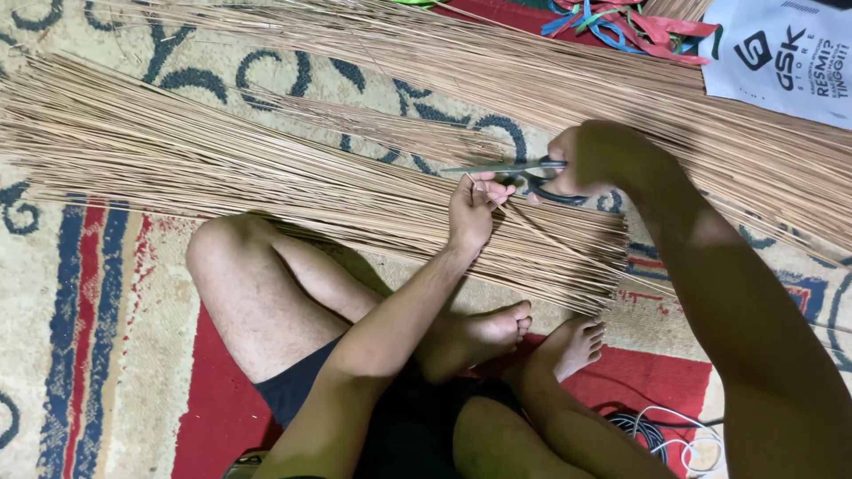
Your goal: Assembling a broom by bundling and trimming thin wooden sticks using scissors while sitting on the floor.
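I sit cross-legged on a patterned carpet. My right hand (596, 158) grips black-handled scissors (519, 171) whose blades point left. My left hand (472, 209) pinches a thin stick just under the blades, resting on a wide bundle of long tan sticks (222, 173) that lies across the floor in front of my legs. A second, larger heap of the same sticks (550, 84) stretches behind my hands toward the upper right.
The carpet (80, 319) has beige, blue and red patterning. A white plastic bag (781, 58) lies at the top right, next to coloured plastic strips (635, 22). A coiled cable (670, 435) sits by my right foot at the bottom right.
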